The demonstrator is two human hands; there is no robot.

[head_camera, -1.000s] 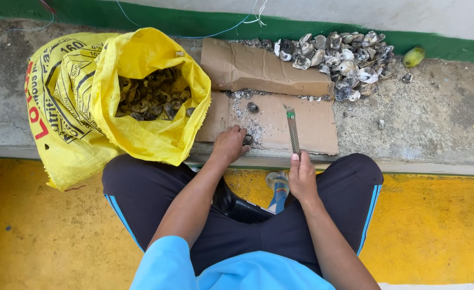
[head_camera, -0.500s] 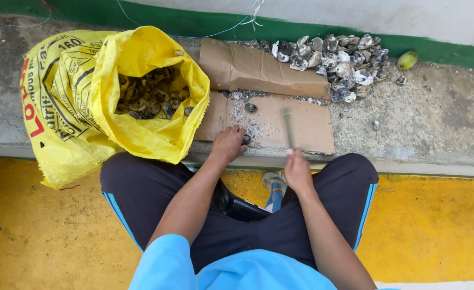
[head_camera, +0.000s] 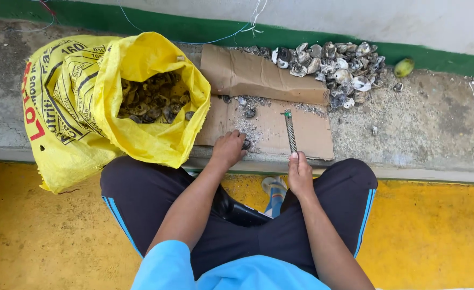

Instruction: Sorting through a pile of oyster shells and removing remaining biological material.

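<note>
The left hand [head_camera: 228, 149] curls, knuckles up, over a dark shell [head_camera: 246, 144] on the cardboard [head_camera: 312, 137]; its fingertips stay hidden. Just right, the right hand [head_camera: 299, 173] grips a flat metal tool [head_camera: 290, 130] pointing away.

Matt brown cardboard [head_camera: 306, 134] is lying on rough, gritty concrete; left of the cardboard a woven plastic sack [head_camera: 76, 102] is shining yellow, beyond it rough chalky shells [head_camera: 333, 67] are piling, and a dull metal tool [head_camera: 290, 130] is resting on it.
</note>
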